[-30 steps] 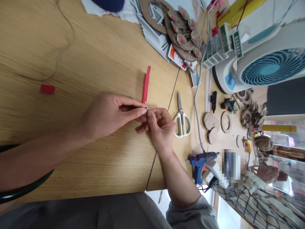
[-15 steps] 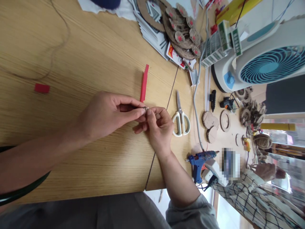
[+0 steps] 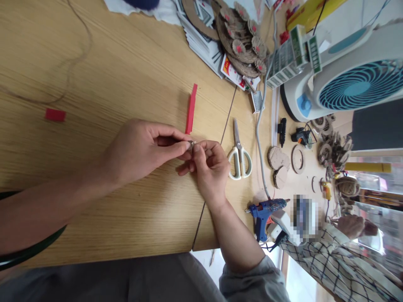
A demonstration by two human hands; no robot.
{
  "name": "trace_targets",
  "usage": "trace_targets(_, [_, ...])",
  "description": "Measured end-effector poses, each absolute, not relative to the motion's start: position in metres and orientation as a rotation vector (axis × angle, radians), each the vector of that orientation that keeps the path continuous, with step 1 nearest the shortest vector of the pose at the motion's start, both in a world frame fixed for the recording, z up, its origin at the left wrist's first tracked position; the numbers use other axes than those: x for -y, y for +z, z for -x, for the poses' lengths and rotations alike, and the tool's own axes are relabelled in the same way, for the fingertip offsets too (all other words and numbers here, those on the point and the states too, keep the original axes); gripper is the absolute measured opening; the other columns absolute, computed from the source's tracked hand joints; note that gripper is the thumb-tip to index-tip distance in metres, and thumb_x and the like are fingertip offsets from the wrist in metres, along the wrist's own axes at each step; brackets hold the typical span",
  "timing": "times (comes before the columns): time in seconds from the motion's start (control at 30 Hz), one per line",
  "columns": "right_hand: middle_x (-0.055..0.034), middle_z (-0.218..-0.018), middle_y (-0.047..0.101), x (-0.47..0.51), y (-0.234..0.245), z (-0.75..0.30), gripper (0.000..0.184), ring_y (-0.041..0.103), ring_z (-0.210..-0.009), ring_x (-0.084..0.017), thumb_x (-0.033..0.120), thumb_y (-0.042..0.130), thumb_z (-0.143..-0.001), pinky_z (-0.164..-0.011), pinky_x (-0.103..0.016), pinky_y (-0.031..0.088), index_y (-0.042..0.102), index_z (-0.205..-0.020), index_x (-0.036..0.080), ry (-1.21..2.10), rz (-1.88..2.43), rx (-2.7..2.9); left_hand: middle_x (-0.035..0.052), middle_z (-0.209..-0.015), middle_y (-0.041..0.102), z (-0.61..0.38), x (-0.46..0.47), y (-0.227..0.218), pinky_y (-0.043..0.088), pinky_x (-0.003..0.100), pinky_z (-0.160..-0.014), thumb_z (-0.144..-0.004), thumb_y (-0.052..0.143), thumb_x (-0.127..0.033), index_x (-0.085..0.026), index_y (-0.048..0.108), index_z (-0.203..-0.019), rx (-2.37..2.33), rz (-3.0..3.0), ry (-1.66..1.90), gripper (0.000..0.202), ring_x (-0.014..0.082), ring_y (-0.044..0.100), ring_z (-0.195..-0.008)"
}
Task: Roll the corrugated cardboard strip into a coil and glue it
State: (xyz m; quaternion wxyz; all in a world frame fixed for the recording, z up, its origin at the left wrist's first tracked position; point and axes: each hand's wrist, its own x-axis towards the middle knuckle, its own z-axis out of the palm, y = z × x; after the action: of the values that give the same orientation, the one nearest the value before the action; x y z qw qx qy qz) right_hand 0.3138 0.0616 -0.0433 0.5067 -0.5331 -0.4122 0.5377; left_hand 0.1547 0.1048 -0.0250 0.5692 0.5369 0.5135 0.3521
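My left hand (image 3: 141,151) reaches in from the left, thumb and forefinger pinched together. Its fingertips meet those of my right hand (image 3: 211,167), which is also closed in a pinch. Between them shows a tiny grey-brown bit (image 3: 191,144), mostly covered by the fingers and too small to name. Just beyond the fingertips lies a narrow red strip (image 3: 191,110). A pair of scissors (image 3: 239,153) with white handles rests to the right of my right hand, blades pointing away. A short red piece (image 3: 55,115) lies farther left on the wooden table (image 3: 126,75).
A blue glue gun (image 3: 262,214) and a grey cable (image 3: 258,138) are at right, near cardboard discs (image 3: 278,158) and a ring (image 3: 297,159). A fan (image 3: 355,88) stands behind. Rosette-covered brown coils (image 3: 242,46) sit at the back. A co-worker's checked sleeve (image 3: 333,256) shows at lower right.
Both hands stay pinched together in the same place, with barely any finger movement. The whole view has shifted very slightly.
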Motion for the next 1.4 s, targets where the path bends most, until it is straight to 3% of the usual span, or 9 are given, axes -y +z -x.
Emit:
trace_targets(0.2, [0.0108, -0.064, 0.064, -0.061, -0.042, -0.313, 0.036, 0.067, -0.043, -0.008, 0.053, 0.080, -0.094, -0.045, -0.017, 0.061, 0.059, -0.092, 0.024, 1.287, 1.228, 0.972, -0.0008, -0.084, 0.087, -0.155, -0.105, -0.024, 0.061, 0.020, -0.067, -0.084, 0.075, -0.033, -0.023, 0.089, -0.091, -1.248, -1.292, 0.804, 0.018, 0.0160, 0.082, -0.074])
trace_targets(0.47, [0.0081, -0.066, 0.067, -0.061, -0.039, -0.310, 0.034, 0.068, -0.049, -0.008, 0.048, 0.081, -0.093, -0.047, -0.017, 0.062, 0.057, -0.088, 0.024, 1.223, 1.366, 1.017, 0.0007, -0.093, 0.089, -0.153, -0.104, -0.027, 0.062, 0.028, -0.076, -0.084, 0.075, -0.038, -0.024, 0.090, -0.098, -1.297, -1.343, 0.800, 0.025, 0.0196, 0.083, -0.083])
trace_targets(0.73, [0.0081, -0.066, 0.067, -0.060, -0.041, -0.312, 0.028, 0.070, -0.050, -0.008, 0.042, 0.080, -0.094, -0.047, -0.016, 0.061, 0.060, -0.089, 0.024, 1.215, 1.343, 1.033, -0.0032, -0.087, 0.088, -0.154, -0.107, -0.027, 0.061, 0.024, -0.073, -0.083, 0.079, -0.038, -0.028, 0.090, -0.090, -1.227, -1.314, 0.828, 0.017, 0.0175, 0.083, -0.081])
trace_targets(1.03, [0.0082, -0.066, 0.067, -0.061, -0.043, -0.313, 0.032, 0.069, -0.051, -0.009, 0.049, 0.082, -0.092, -0.047, -0.017, 0.060, 0.062, -0.094, 0.024, 1.227, 1.283, 1.027, -0.0005, -0.085, 0.087, -0.154, -0.104, -0.031, 0.065, 0.026, -0.070, -0.086, 0.074, -0.040, -0.027, 0.090, -0.093, -1.219, -1.300, 0.870, 0.021, 0.0198, 0.084, -0.077])
trace_targets(1.2, [0.0106, -0.062, 0.063, -0.063, -0.041, -0.317, 0.036, 0.067, -0.045, -0.009, 0.054, 0.080, -0.093, -0.051, -0.022, 0.064, 0.060, -0.091, 0.024, 1.298, 1.280, 0.973, 0.0012, -0.111, 0.088, -0.155, -0.103, -0.027, 0.068, 0.029, -0.084, -0.088, 0.076, -0.034, -0.027, 0.086, -0.118, -1.113, -1.161, 0.854, 0.033, 0.0200, 0.084, -0.093])
trace_targets(1.27, [0.0108, -0.061, 0.061, -0.064, -0.040, -0.319, 0.037, 0.066, -0.045, -0.009, 0.055, 0.081, -0.093, -0.052, -0.023, 0.066, 0.059, -0.091, 0.024, 1.319, 1.275, 0.950, 0.0008, -0.121, 0.086, -0.155, -0.104, -0.028, 0.068, 0.029, -0.088, -0.087, 0.078, -0.034, -0.030, 0.086, -0.119, -1.077, -1.145, 0.843, 0.033, 0.0220, 0.083, -0.102])
trace_targets(1.4, [0.0108, -0.061, 0.060, -0.065, -0.042, -0.320, 0.040, 0.063, -0.046, -0.009, 0.058, 0.081, -0.091, -0.054, -0.024, 0.068, 0.059, -0.089, 0.025, 1.344, 1.247, 0.931, 0.0005, -0.118, 0.086, -0.154, -0.106, -0.028, 0.066, 0.028, -0.090, -0.086, 0.078, -0.036, -0.033, 0.086, -0.117, -1.077, -1.175, 0.821, 0.032, 0.0248, 0.082, -0.110])
